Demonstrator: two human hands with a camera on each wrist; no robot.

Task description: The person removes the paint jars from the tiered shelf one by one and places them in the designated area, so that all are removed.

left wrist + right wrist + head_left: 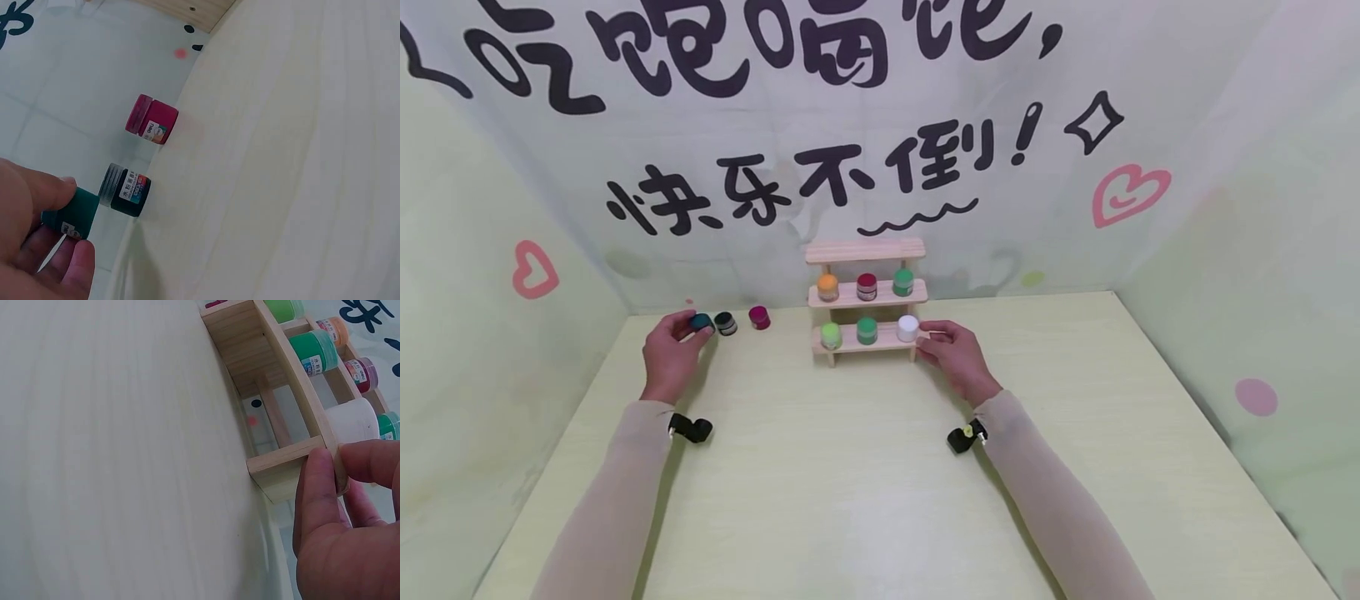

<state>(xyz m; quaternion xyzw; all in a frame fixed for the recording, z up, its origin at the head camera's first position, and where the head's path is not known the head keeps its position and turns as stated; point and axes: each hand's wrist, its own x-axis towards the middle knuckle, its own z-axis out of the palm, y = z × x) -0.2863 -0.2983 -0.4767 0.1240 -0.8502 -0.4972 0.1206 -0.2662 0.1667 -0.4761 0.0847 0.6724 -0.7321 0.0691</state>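
At the table's back left, my left hand (672,354) holds a teal paint jar (74,211) between thumb and fingers. Right beside that jar stands a dark green paint jar (128,190), with a magenta paint jar (153,119) a little farther right. My right hand (953,354) pinches the right end of the lowest step of a small wooden stepped rack (306,406), thumb above and fingers beneath. A white paint jar (907,327) sits on that step close to the thumb. Left of it on the same step are a green jar (867,331) and a light green jar (831,336).
The rack's middle step bears an orange jar (827,287), a dark red jar (867,287) and another green jar (903,282). A cloth backdrop (760,275) with black writing rises behind the pale table (820,467), and cloth hangs at both sides.
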